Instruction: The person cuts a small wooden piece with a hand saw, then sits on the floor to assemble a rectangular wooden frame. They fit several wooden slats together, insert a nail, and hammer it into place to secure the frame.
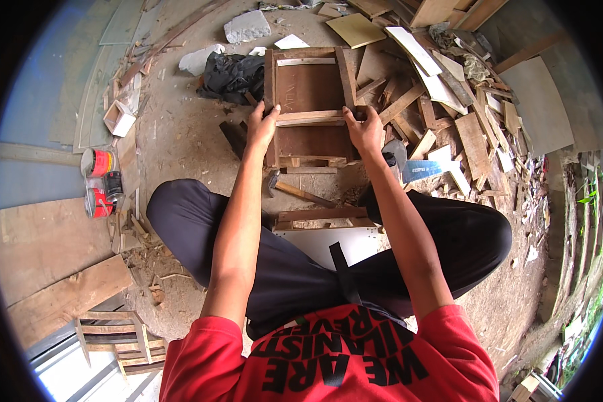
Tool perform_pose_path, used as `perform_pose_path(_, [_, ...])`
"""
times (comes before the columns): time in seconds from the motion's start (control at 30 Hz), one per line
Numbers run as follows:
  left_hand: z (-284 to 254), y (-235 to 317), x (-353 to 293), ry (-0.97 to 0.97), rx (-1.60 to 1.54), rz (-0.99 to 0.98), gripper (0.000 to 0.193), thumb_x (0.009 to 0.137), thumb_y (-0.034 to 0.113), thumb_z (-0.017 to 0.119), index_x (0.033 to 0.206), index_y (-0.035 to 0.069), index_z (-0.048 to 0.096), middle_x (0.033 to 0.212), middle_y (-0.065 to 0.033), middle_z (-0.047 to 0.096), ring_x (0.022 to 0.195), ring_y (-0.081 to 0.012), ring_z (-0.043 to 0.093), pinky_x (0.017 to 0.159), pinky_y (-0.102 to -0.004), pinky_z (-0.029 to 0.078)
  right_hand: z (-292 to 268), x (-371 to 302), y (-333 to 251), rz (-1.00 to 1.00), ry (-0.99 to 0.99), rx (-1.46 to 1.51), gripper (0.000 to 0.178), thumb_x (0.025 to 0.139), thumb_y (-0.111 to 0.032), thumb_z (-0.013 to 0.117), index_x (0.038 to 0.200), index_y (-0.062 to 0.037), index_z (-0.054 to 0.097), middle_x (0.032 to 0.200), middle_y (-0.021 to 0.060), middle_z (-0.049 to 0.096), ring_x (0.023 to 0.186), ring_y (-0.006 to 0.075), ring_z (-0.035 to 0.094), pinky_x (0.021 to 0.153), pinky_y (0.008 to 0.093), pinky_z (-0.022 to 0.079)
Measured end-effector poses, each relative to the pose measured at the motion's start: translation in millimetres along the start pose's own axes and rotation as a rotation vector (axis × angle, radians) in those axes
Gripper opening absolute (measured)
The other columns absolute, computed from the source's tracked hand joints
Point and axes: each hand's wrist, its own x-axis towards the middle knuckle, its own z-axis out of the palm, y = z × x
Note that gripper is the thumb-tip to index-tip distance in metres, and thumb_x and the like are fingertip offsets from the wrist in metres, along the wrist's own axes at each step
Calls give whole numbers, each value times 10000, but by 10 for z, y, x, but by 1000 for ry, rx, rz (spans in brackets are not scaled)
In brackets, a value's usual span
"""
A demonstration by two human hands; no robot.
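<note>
The wooden frame lies directly between the two hands, its long axis running away from the body and square to the line joining them. The left hand pinches the left rail and the right hand the right rail, thumbs on top, fingers mostly hidden; both grip near mid-length, neither clearly nearer. Bodyward of the grip lies a hammer; a blue saw blade is right of the right hand.

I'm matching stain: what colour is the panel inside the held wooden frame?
The panel is reddish brown, best seen in the head view.
</note>
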Motion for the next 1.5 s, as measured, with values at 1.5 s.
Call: perform_pose_path(1.5, [62, 531, -273, 18, 317, -172, 583, 924, 478, 579, 1119, -69, 632, 1067, -273, 678, 1091, -375, 637, 917, -418, 474, 11, 19, 142, 7, -194, -52, 532, 896, -432, 627, 1112, 54, 636, 988, 322, 659, 1014, 482, 619, 870, 468, 497])
